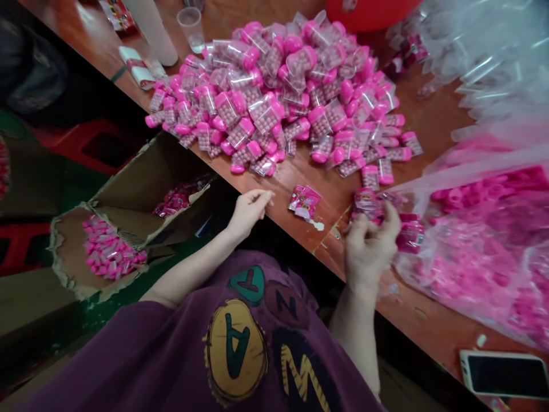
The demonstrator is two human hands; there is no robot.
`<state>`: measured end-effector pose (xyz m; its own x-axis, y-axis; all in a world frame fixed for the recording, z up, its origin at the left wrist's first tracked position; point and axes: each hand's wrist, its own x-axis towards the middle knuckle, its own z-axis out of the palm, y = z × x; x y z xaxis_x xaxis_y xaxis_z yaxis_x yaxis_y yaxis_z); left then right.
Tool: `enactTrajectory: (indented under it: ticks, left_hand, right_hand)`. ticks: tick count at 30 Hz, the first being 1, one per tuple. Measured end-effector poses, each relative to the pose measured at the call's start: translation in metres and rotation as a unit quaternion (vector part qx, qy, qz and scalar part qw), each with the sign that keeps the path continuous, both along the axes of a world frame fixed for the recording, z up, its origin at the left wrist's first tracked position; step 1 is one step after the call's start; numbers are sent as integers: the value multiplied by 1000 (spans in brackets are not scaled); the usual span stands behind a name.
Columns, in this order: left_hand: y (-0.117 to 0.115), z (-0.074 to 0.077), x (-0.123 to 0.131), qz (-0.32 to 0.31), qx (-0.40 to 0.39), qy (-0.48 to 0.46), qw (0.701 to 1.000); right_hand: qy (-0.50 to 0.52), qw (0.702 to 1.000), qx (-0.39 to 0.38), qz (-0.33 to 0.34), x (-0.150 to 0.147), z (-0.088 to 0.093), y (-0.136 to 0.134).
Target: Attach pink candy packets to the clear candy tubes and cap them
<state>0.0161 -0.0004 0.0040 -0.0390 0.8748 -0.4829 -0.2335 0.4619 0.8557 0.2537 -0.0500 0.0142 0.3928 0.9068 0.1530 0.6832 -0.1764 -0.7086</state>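
Note:
My left hand (251,213) is at the table's near edge, thumb and fingertips pinched together; whether anything small is between them is hidden. Just right of it, a few pink printed sachets (304,201) lie on the table. My right hand (372,243) reaches over another group of shiny pink sachets (366,199), its thumb and forefinger apart and slightly blurred. More of these packets (410,233) lie against its right side. Beyond both hands is a large heap of small clear bottles (266,114) with pink caps, filled with pale pink balls.
On the right are a clear bag of pink plastic parts (480,252), clear empty containers (501,63) and a phone (506,373). A plastic cup (191,28) stands at the back. Below left, cardboard boxes (128,186) hold bottles and sachets, near a red stool (86,146).

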Motion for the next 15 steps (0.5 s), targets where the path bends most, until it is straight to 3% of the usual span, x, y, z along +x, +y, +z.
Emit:
enactTrajectory:
  ticks: [5,7,11,15]
  left_hand:
    - [28,-14,-16,62,-66,-28,995]
    - [38,-16,-14,73,-99,-40,992]
    - [55,-16,-5,50,-122,-71,989]
    - [66,-22,-11,38,-118,-60,991]
  right_hand:
    - [62,980,15,190,-94,-20,71]
    - [34,975,6,218,-118,-26,101]
    - [-98,944,-82,304,-132,-28,128]
    - [-127,934,-66,327,-126,-36,130]
